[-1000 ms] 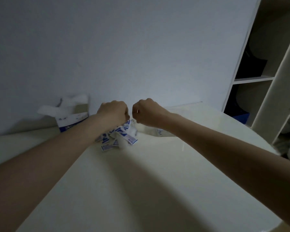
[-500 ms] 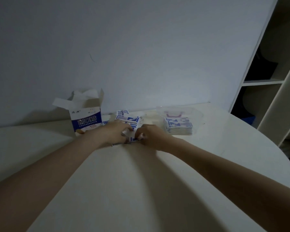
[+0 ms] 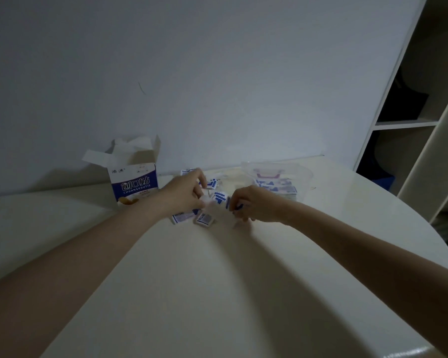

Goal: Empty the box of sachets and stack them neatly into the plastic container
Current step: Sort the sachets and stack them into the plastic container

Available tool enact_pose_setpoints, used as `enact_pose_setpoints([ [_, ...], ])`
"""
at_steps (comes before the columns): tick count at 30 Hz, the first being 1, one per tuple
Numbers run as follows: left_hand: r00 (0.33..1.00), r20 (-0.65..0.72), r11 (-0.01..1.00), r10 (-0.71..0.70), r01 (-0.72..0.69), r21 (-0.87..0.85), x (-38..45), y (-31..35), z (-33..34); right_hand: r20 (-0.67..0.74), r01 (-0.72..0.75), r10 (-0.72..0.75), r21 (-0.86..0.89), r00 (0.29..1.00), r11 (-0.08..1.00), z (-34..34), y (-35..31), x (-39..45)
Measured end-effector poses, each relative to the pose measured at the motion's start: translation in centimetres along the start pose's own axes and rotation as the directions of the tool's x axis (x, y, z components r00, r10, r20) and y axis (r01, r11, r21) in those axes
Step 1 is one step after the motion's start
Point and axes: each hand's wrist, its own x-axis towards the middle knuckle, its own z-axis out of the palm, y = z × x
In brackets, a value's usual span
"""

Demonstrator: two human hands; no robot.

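A blue and white sachet box (image 3: 133,182) stands upright with its top flaps open at the back left of the table. Loose white and blue sachets (image 3: 204,218) lie in a small pile in front of me. My left hand (image 3: 184,192) rests on the pile with its fingers curled around some sachets. My right hand (image 3: 251,206) pinches sachets at the pile's right side. A clear plastic container (image 3: 305,177) sits at the back right, with a flat stack of sachets (image 3: 277,188) inside it.
The round cream table (image 3: 217,293) runs up to a grey wall. A white shelving unit (image 3: 424,125) stands to the right, past the table's edge, with dark items on its shelves.
Both hands have come down from raised fists onto the pile and spread slightly apart. The camera view has tilted, bringing the box and container into view.
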Motion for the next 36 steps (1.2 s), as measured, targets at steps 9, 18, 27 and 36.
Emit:
enact_pose_setpoints([
  [9, 0.984, -0.137, 0.993, 0.111, -0.106, 0.047, -1.1, -0.4, -1.4, -0.249, 0.077, 0.048, 0.468, 0.967, 0.88, -0.6, -1.0, 0.0],
  [18, 0.928, -0.343, 0.981, 0.146, -0.182, -0.073, -0.4, 2.1, -0.1, -0.014, -0.011, 0.045, 0.854, 0.999, 0.52, 0.3, -2.6, 0.2],
  [27, 0.985, 0.026, 0.93, -0.171, 0.152, 0.336, 0.6, 2.0, 3.1, -0.053, -0.157, 0.155, -0.027, 0.986, 0.987, -0.4, -0.1, -0.9],
  [36, 0.953, 0.121, 0.835, -0.279, 0.303, -0.459, 0.5, 0.4, 1.3, -0.066, -0.281, 0.334, 0.401, 0.94, 0.872, 0.2, 0.9, -0.7],
])
